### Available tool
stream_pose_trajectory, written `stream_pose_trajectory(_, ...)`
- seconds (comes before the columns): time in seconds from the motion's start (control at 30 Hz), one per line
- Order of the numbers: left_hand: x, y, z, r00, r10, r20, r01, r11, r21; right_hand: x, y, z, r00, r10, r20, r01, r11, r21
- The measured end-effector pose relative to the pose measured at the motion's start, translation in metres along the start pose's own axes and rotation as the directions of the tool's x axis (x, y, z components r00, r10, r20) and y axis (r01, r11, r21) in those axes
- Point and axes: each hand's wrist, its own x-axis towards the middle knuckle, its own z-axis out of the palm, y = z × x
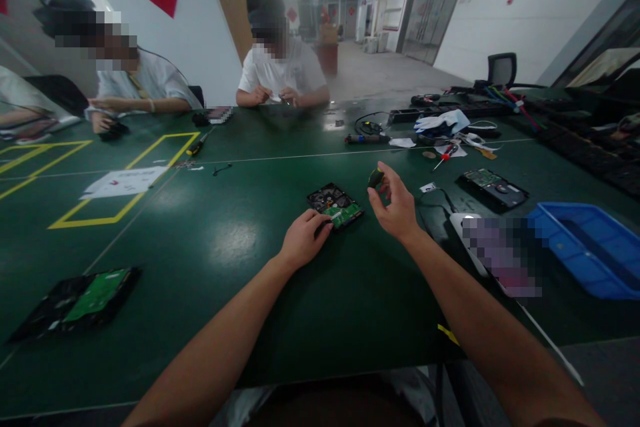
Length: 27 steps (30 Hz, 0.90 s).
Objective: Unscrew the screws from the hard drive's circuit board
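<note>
A hard drive (345,215) with a green circuit board lies on the green table in front of me. My left hand (306,237) steadies it, fingers gripping its near left edge. Slightly above and right of the drive, my right hand (396,203) pinches a screwdriver (375,178) by its dark handle with a yellow tip; I cannot make out its blade. The screwdriver is apart from the drive.
Another hard drive (95,297) lies front left, a third hard drive (493,188) at right. A blue tray (590,247) and a phone (500,250) sit on the right. Tools, cables and a cloth (443,123) lie farther back. Several people sit across the table (225,307).
</note>
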Motion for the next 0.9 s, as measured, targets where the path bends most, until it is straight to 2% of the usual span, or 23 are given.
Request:
stream_pose_trajectory(0.3, -0.0003, -0.0033, 0.0016, 1.0, 0.002, 0.01, -0.002, 1.0, -0.001, -0.0012, -0.0013, 0.001, 1.0, -0.003, -0.02, 0.003, 1.0, -0.002)
stream_pose_trajectory(0.9, -0.0004, -0.0033, 0.0015, 1.0, 0.002, 0.008, -0.002, 1.0, 0.001, -0.0015, -0.0014, 0.0012, 1.0, 0.009, 0.018, -0.009, 1.0, 0.008)
